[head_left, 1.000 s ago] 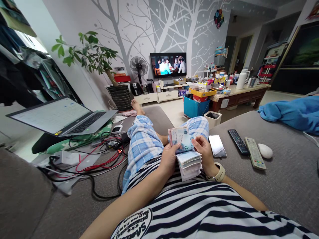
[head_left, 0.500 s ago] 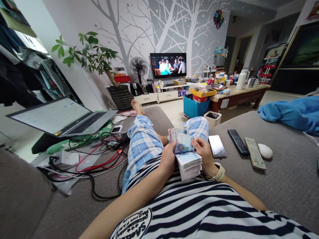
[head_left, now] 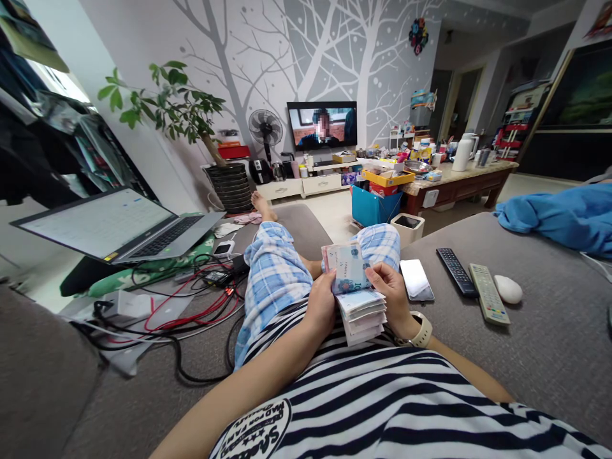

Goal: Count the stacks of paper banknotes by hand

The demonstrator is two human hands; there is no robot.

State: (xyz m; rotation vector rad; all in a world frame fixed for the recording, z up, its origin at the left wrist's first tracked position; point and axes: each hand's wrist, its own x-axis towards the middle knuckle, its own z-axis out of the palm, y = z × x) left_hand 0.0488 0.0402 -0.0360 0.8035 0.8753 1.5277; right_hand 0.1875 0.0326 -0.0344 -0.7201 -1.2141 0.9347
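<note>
- The fingers of the left hand (head_left: 321, 305) are closed on the left edge of a bundle of banknotes (head_left: 350, 275), the thumb lying along the front.
- The fingers of the right hand (head_left: 389, 288) pinch the bundle's right side, the thumb over the face of the front note near some partly covered green figures.
- The banknotes are held above the person's lap, bent across the middle: one part stands up between the hands, the other hangs down towards the shirt.
- The upright part is pale grey-blue with teal and darker blue print; a pink edge shows behind it at the left.
- The hanging part is a thick set of layers, its ends stepped like stairs, whitish blue at the top and pale pinkish lower down. The finer print is too small to read.
- A cream-strapped watch (head_left: 421, 331) is on the right wrist.
- Beneath the bundle are a black-and-white striped shirt (head_left: 382, 401) and blue checked trousers (head_left: 277, 271).
- To the right, on the grey sofa (head_left: 549, 280), lie a phone (head_left: 417, 279), a black remote (head_left: 456, 272), a pale remote (head_left: 489, 293) and a rounded white object (head_left: 508, 289).
- To the left are tangled cables (head_left: 205, 296) and an open laptop (head_left: 172, 234).
- Farther off, a cluttered worktop (head_left: 454, 183) stands to the right of a lit television (head_left: 322, 125).
</note>
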